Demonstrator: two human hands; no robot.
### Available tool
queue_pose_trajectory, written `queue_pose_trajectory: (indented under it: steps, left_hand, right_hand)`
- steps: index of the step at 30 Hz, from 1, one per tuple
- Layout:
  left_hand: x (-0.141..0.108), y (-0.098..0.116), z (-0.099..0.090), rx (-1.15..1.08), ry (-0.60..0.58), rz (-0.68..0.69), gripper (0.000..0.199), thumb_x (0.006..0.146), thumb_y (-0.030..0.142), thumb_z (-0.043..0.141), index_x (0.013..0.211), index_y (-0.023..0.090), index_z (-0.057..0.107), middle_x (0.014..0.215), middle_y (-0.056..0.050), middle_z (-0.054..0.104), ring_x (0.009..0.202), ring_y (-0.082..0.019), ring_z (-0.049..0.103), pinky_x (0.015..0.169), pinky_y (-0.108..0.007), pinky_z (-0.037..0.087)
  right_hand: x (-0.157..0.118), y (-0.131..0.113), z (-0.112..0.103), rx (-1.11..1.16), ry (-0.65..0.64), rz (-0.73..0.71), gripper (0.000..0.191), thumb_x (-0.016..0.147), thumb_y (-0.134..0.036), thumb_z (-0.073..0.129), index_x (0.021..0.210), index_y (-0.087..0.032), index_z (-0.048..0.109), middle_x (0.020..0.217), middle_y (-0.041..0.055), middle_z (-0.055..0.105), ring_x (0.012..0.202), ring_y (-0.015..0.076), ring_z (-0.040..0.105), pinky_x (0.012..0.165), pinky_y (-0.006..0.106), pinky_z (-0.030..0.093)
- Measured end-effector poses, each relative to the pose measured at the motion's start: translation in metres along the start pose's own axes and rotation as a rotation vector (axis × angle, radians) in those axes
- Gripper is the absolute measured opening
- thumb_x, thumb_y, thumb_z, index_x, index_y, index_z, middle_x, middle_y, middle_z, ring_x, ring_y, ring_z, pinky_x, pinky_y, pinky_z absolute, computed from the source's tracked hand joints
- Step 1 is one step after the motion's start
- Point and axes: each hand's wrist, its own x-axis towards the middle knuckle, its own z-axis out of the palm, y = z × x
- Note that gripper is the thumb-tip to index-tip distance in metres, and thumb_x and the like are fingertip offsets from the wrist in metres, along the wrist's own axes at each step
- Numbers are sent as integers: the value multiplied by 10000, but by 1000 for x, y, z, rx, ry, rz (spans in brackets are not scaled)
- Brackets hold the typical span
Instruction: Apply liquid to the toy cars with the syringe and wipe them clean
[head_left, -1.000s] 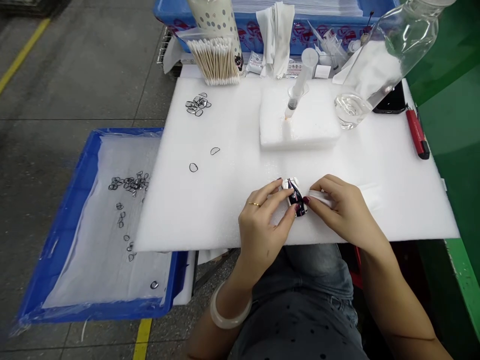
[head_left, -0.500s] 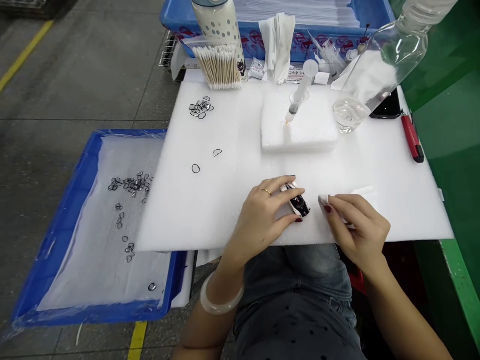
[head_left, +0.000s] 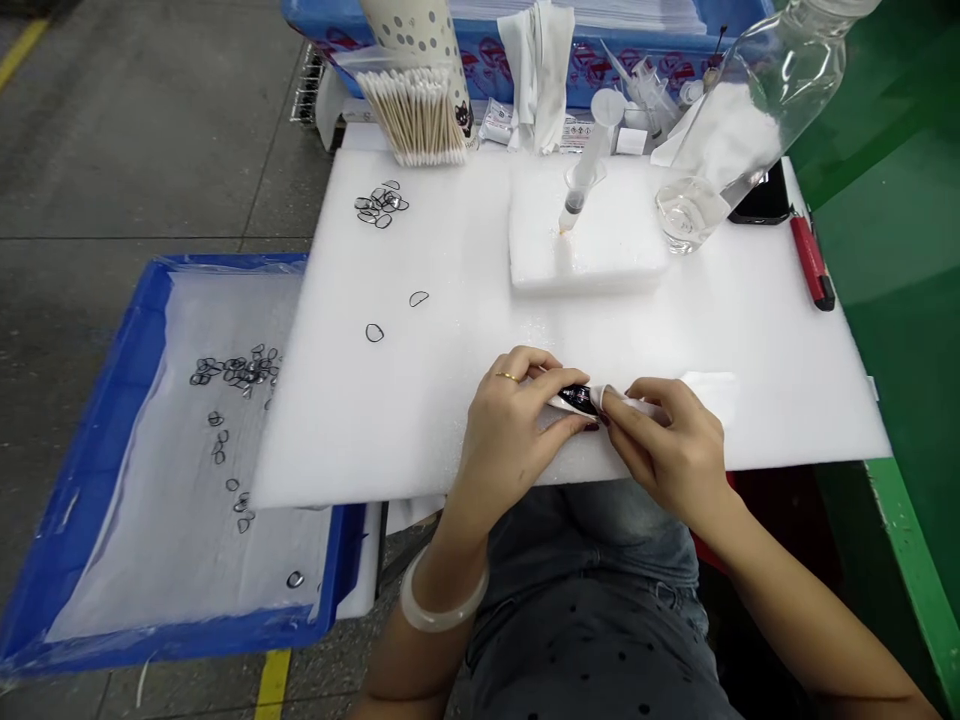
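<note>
Near the front edge of the white foam board (head_left: 442,400), my left hand (head_left: 514,420) grips a small glossy black-and-white part (head_left: 576,398) between thumb and fingers. I cannot make out exactly what that part is. My right hand (head_left: 667,440) pinches a folded white cloth (head_left: 634,402) and presses its tip against the right end of the black part. Two thin black rings, one rounder ring (head_left: 374,333) and one D-shaped ring (head_left: 418,299), lie apart on the board to the left. Farther back is a small pile of black rings (head_left: 381,205).
A blue tray (head_left: 97,450) with more black rings stands lower left. Along the back are cotton swabs (head_left: 416,115), a syringe (head_left: 585,170) stuck in a foam block (head_left: 615,250), and a tilted clear bottle (head_left: 757,120). A red cutter (head_left: 808,260) lies far right.
My right hand has moved left, bringing the white cloth onto the black part. The part has tilted flatter in my left hand. The whole view has shifted slightly.
</note>
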Motion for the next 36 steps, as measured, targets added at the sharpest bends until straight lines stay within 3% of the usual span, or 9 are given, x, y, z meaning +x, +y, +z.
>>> queue_pose_trajectory:
  steps: [6, 9, 11, 20, 28, 32, 36]
  left_hand:
    - [-1, -2, -1, -11, -1, 0, 319, 740, 244, 839, 1037, 200, 734, 995, -49, 618, 947, -230, 620, 835, -404, 539]
    - [-2, -3, -1, -26, -2, -3, 344, 727, 230, 848, 1049, 200, 733, 1020, -53, 625, 962, -228, 626, 849, -402, 544]
    - [-2, -4, -1, -33, 1, 1, 341, 733, 230, 844, 1053, 201, 732, 1030, -55, 626, 970, -226, 628, 854, -399, 547]
    - [-1, -1, -3, -44, -14, -22, 314, 757, 212, 824, 1058, 201, 736, 1045, -41, 617, 959, -203, 625, 858, -370, 544]
    - [0, -5, -9, -79, -92, -7, 338, 781, 137, 780, 1105, 215, 720, 1081, -45, 607, 989, -208, 621, 903, -392, 540]
    - [-1, -6, -12, -90, -148, -16, 534, 655, 213, 894, 1153, 228, 702, 1134, -53, 605, 1069, -244, 612, 965, -422, 533]
    - [-2, -8, -14, -128, -106, -27, 636, 613, 390, 913, 1186, 234, 686, 1195, -68, 600, 1139, -266, 597, 1016, -430, 513]
  right_hand:
    - [18, 11, -3, 33, -152, 155, 196, 966, -215, 556, 1017, -142, 731, 785, 48, 631, 598, 114, 557, 508, 232, 407]
    - [23, 19, -11, 49, -49, 209, 160, 944, -193, 589, 1003, -140, 729, 768, 30, 630, 574, 94, 547, 517, 224, 419]
    - [19, 18, -14, 72, 20, 191, 133, 929, -168, 613, 1007, -147, 718, 766, 18, 627, 573, 79, 539, 518, 207, 424]
    - [-1, 2, -3, 119, 16, 65, 156, 910, -135, 624, 1049, -169, 686, 788, 12, 615, 579, 76, 523, 494, 206, 405]
    - [2, -4, -10, 105, -142, -99, 158, 932, -187, 582, 1033, -164, 702, 821, 40, 630, 609, 108, 537, 505, 232, 423]
    - [16, 14, -32, 246, -191, -23, 177, 948, -164, 557, 1075, -179, 679, 824, 33, 645, 628, 109, 571, 528, 236, 447]
    - [34, 42, -52, -104, -106, 141, 227, 928, -195, 586, 1132, -203, 684, 1078, 137, 684, 921, 277, 628, 752, 433, 494]
